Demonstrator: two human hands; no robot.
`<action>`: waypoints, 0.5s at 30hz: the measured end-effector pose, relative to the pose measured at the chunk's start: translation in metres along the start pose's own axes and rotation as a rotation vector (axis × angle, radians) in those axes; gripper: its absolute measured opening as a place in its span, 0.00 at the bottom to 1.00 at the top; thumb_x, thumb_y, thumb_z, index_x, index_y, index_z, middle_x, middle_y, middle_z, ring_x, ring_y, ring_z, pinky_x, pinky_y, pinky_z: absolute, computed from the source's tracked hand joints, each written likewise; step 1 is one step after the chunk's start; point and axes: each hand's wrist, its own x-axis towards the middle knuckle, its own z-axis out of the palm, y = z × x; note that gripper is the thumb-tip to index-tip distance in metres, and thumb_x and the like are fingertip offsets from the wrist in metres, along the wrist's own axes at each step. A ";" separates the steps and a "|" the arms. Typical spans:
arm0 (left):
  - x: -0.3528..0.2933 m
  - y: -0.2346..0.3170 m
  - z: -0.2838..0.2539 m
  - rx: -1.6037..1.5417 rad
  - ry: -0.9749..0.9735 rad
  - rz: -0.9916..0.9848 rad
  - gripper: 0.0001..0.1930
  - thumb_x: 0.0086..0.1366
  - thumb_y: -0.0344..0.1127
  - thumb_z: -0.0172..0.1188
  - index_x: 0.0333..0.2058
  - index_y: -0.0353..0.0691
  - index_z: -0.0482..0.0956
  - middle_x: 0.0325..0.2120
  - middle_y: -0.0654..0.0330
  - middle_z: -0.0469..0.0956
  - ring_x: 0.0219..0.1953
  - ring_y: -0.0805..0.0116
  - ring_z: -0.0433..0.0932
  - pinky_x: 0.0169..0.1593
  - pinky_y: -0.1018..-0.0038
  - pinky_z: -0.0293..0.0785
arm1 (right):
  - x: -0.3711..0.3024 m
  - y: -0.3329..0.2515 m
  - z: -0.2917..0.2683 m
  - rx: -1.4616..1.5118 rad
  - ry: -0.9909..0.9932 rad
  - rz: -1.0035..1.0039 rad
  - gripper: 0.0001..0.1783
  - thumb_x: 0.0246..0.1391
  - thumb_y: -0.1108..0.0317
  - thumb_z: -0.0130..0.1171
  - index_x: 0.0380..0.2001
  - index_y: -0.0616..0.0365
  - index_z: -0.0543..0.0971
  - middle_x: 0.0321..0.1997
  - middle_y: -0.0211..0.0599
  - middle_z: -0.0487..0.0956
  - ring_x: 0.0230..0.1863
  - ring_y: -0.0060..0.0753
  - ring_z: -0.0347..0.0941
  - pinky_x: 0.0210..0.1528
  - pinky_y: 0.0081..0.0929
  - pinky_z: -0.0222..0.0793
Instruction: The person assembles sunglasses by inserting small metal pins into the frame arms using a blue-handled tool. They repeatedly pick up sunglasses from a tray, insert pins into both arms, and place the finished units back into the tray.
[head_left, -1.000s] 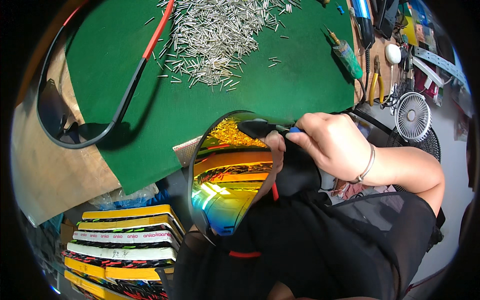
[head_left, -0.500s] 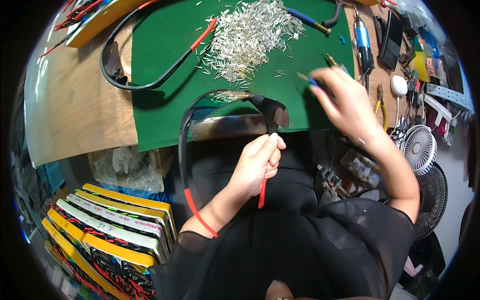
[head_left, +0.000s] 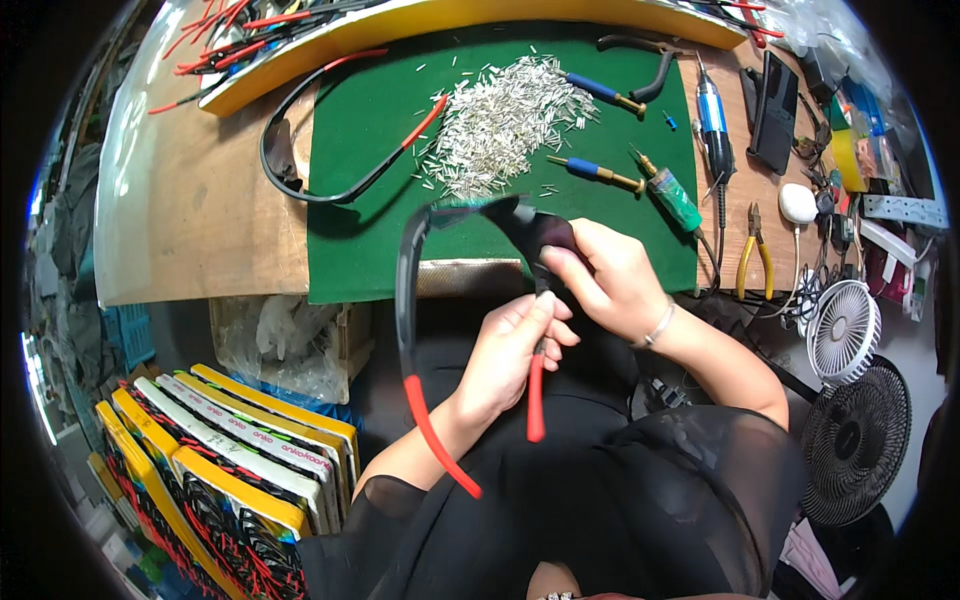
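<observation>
A pair of black sunglasses [head_left: 409, 300] with red temple tips is held up over my lap at the mat's near edge. My left hand [head_left: 510, 350] pinches one temple close to its hinge. The fingers of my right hand [head_left: 610, 275] are closed on the frame and dark lens at that same end. Beyond my hands, on the green mat [head_left: 360, 240], lies a blue-handled screwdriver [head_left: 597, 173] with a brass end. A heap of small silver metal pins [head_left: 510, 125] is spread behind the glasses. My fingers hide the hinge.
Another pair of sunglasses [head_left: 340, 190] lies at the mat's left. To the right are a second blue-handled screwdriver [head_left: 605, 93], a green-handled tool [head_left: 675, 200], yellow-handled cutters [head_left: 755, 255] and a white fan [head_left: 843, 332]. Boxes of glasses [head_left: 240, 490] stand low on the left.
My right hand has let go of the blue-handled screwdriver, which now lies on the mat, and has moved left onto the sunglasses. My left hand keeps its pinch. The view has shifted somewhat.
</observation>
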 end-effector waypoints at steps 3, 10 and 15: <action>-0.013 0.017 -0.009 0.268 -0.037 -0.033 0.22 0.67 0.49 0.40 0.41 0.33 0.72 0.27 0.58 0.77 0.27 0.77 0.74 0.33 0.82 0.72 | 0.003 0.005 -0.005 0.361 -0.251 0.413 0.13 0.52 0.64 0.54 0.21 0.61 0.69 0.15 0.33 0.68 0.16 0.21 0.65 0.18 0.23 0.59; -0.021 0.051 -0.018 0.346 0.326 0.498 0.17 0.63 0.36 0.49 0.47 0.33 0.64 0.36 0.56 0.75 0.36 0.73 0.74 0.40 0.79 0.71 | 0.016 0.002 -0.006 0.866 -0.887 0.635 0.11 0.54 0.63 0.53 0.22 0.57 0.75 0.17 0.21 0.70 0.15 0.10 0.59 0.20 0.11 0.58; -0.037 0.081 -0.053 0.556 0.527 0.650 0.08 0.62 0.29 0.48 0.39 0.33 0.68 0.32 0.58 0.76 0.33 0.75 0.73 0.41 0.76 0.69 | 0.002 0.035 0.001 0.366 -0.256 0.133 0.14 0.57 0.60 0.49 0.32 0.61 0.77 0.19 0.26 0.74 0.17 0.14 0.64 0.20 0.13 0.58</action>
